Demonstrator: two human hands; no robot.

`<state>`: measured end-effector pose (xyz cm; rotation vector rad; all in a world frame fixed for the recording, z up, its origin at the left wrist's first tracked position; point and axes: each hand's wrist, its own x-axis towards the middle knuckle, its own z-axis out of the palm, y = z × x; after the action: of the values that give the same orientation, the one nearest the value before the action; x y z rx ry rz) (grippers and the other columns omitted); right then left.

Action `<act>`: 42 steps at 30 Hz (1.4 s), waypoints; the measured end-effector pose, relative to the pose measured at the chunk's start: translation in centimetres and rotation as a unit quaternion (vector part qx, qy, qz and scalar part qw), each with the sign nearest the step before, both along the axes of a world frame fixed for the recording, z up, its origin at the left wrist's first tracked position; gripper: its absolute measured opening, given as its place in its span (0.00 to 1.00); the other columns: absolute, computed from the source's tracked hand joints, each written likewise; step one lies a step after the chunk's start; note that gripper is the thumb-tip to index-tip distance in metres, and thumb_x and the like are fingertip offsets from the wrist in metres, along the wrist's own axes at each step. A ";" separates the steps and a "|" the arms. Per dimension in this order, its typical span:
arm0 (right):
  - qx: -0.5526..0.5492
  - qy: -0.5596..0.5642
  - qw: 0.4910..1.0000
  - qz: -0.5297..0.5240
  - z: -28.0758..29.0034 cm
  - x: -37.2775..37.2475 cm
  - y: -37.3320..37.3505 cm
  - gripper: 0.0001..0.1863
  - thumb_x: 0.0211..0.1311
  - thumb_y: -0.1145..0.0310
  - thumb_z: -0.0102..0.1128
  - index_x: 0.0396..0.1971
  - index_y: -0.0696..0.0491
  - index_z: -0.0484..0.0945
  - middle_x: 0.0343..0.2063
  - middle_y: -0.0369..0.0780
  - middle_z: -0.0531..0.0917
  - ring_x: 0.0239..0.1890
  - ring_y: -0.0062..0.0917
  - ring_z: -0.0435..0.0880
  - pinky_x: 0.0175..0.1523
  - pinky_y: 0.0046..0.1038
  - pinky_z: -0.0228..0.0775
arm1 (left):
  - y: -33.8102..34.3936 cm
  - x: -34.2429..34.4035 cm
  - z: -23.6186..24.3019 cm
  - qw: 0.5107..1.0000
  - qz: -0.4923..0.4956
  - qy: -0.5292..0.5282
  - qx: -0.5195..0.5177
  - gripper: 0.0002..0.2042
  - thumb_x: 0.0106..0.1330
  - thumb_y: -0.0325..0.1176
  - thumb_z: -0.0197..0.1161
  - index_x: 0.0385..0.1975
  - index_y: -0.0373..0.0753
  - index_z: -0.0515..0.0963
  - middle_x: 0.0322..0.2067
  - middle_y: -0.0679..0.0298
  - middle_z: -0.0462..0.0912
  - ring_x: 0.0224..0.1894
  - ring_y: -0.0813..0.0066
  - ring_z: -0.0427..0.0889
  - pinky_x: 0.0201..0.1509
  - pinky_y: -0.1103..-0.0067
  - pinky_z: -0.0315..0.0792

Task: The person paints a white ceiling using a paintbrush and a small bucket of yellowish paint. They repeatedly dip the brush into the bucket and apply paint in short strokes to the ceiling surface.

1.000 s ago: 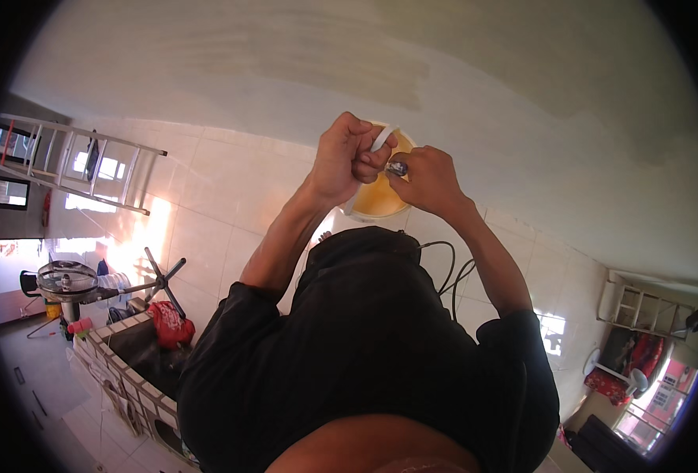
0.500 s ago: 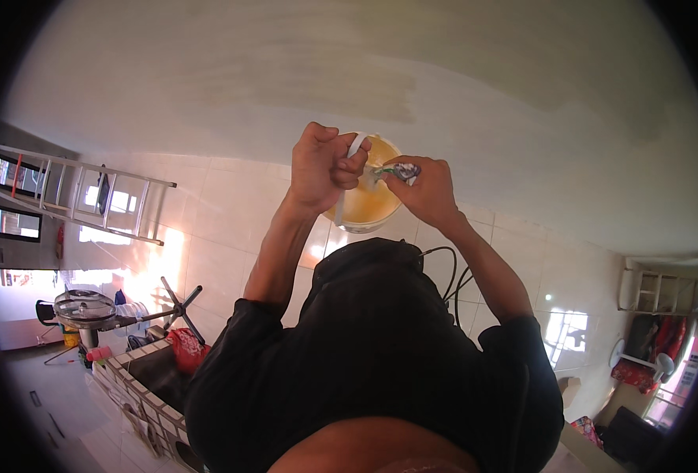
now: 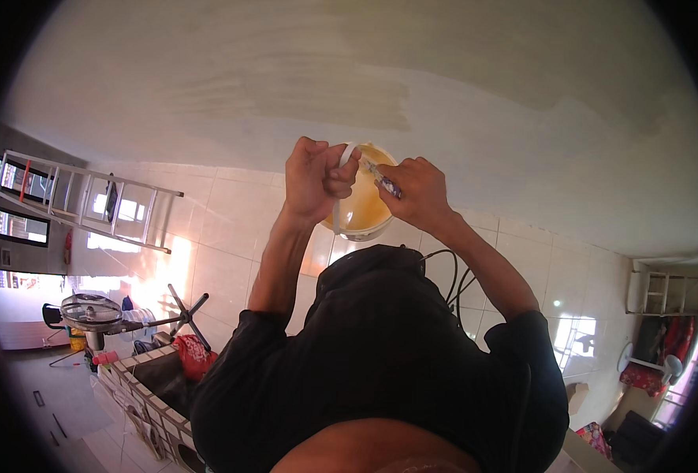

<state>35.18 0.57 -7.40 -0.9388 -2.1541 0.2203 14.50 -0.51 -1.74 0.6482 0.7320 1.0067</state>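
Observation:
In front of my chest hangs a bucket (image 3: 374,230) with a yellowish inside. My left hand (image 3: 311,181) is closed around its white handle (image 3: 336,217), at the bucket's left side. Over the right part of the opening, my right hand (image 3: 420,193) grips a brush-like tool (image 3: 389,187) by its patterned handle. The tool slants toward the bucket's middle, its pale end near my left fingers. Its exact kind is hard to make out, and my right fingers cover part of it. Beyond the bucket stands a pale wall (image 3: 246,55) with darker, damp-looking patches.
A metal ladder (image 3: 89,197) leans at the left. Below it are a standing fan (image 3: 90,310) and a tiled counter (image 3: 120,370) with a red bag (image 3: 193,356). White wall tiles (image 3: 227,201) run behind the bucket. A shelf (image 3: 668,293) is at the far right.
My right hand has turned the tool, so its handle now points down toward me instead of sideways. The bucket and my left hand sit slightly lower in view.

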 end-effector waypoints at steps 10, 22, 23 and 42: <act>0.018 0.064 0.997 -0.025 1.5 1.8 -3.2 0.12 0.47 0.70 0.70 0.34 0.55 0.85 0.20 0.37 0.81 0.23 0.28 0.77 0.30 0.30 0.68 | -0.2 0.1 -0.4 1.000 0.000 0.002 0.001 0.28 0.59 0.55 0.41 0.39 0.32 0.72 0.20 0.75 0.56 0.18 0.86 0.48 0.24 0.85 0.48; -0.129 0.121 0.984 -0.016 -1.0 0.5 -2.2 0.12 0.48 0.67 0.71 0.34 0.55 0.86 0.20 0.38 0.83 0.22 0.29 0.78 0.32 0.30 0.70 | -0.6 1.1 -0.2 1.000 0.000 0.015 0.017 0.28 0.59 0.54 0.41 0.39 0.32 0.72 0.20 0.74 0.58 0.19 0.84 0.50 0.24 0.84 0.48; -0.081 0.111 0.990 -0.025 -1.2 0.5 -1.8 0.12 0.49 0.67 0.71 0.33 0.54 0.86 0.20 0.38 0.82 0.23 0.29 0.78 0.32 0.30 0.70 | -0.6 1.1 -0.2 1.000 -0.008 0.005 0.019 0.28 0.59 0.54 0.42 0.39 0.32 0.72 0.20 0.74 0.58 0.19 0.84 0.50 0.24 0.84 0.49; -0.050 0.489 0.830 -0.262 0.3 29.9 -0.8 0.13 0.59 0.77 0.66 0.43 0.62 0.84 0.34 0.39 0.85 0.35 0.20 0.82 0.46 0.22 0.73 | -1.7 3.5 1.3 0.990 0.134 0.022 -0.028 0.26 0.59 0.55 0.40 0.35 0.34 0.73 0.19 0.75 0.53 0.19 0.84 0.48 0.23 0.83 0.45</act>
<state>65.05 -0.23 -7.13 -1.1067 -0.9100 0.4269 17.96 -2.22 -0.46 0.5324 0.8996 1.2162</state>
